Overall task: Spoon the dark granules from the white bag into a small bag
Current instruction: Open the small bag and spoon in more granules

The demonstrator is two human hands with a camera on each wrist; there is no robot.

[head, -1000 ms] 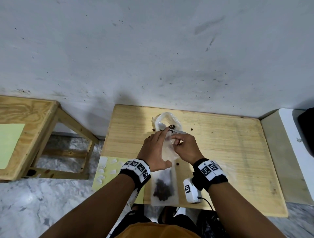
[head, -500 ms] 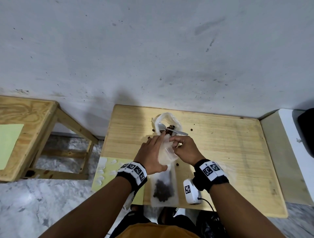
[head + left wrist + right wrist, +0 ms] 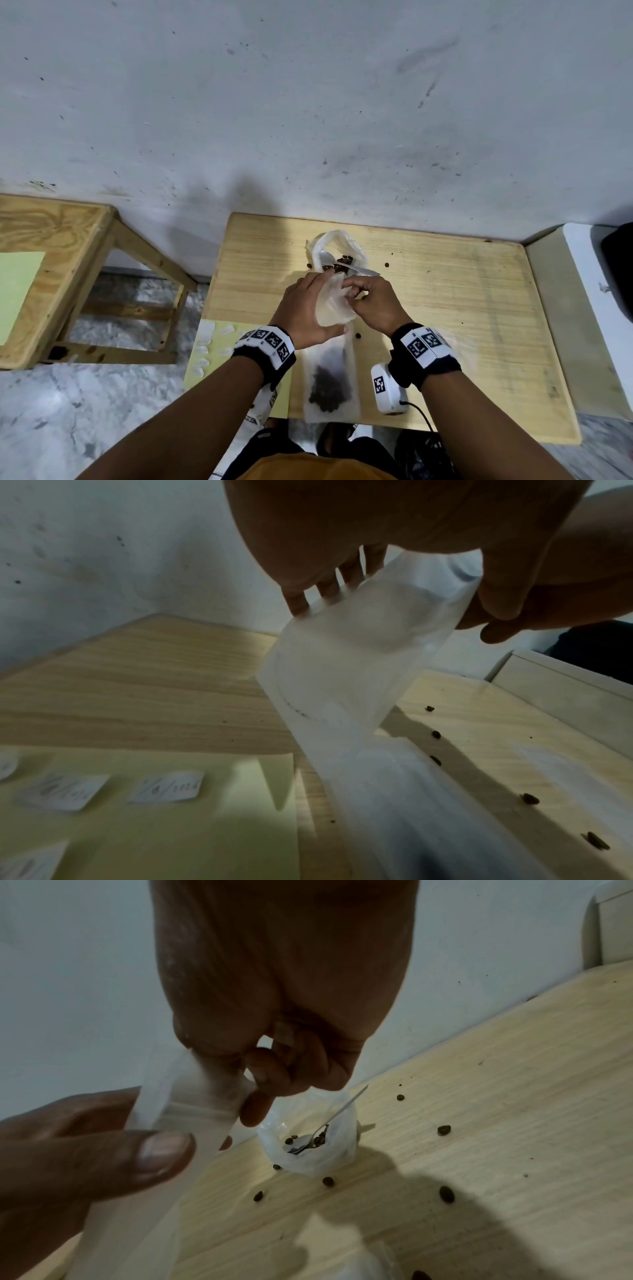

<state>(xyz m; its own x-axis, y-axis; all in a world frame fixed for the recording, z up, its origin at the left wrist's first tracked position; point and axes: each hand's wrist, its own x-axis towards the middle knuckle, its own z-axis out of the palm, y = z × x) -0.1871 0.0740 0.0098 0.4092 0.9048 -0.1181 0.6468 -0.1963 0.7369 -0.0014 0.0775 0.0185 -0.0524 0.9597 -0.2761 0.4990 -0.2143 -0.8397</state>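
The small bag [image 3: 331, 373], translucent, lies along the near edge of the wooden surface [image 3: 445, 308], its lower end dark with granules [image 3: 329, 387] and its upper end lifted and bent between both hands. The left hand [image 3: 305, 313] pinches one side of the mouth, thumb in front and four fingers [image 3: 342, 580] behind the film. The right hand [image 3: 375, 306] pinches the opposite edge between its curled thumb and fingers.

Just beyond the hands sits the white bag [image 3: 337, 255], open and crumpled, with one metal spoon [image 3: 329, 1121] resting in it, bowl down among granules and handle slanting out over the rim. Loose granules [image 3: 445, 1194] lie scattered on the wood around it; the right wrist view shows at least six.

To the left of the small bag a pale yellow sheet [image 3: 219, 349] carries several small white labels [image 3: 167, 790] with handwriting, too blurred to read. A small white device [image 3: 387, 389] with a black marker and a cable lies just beside the right wrist.

The surface stands against a scuffed white wall [image 3: 308, 102]. A second wooden table [image 3: 51, 253] stands well apart at the left, a white unit [image 3: 592, 308] at the right, and the floor [image 3: 85, 411] is grey marble.
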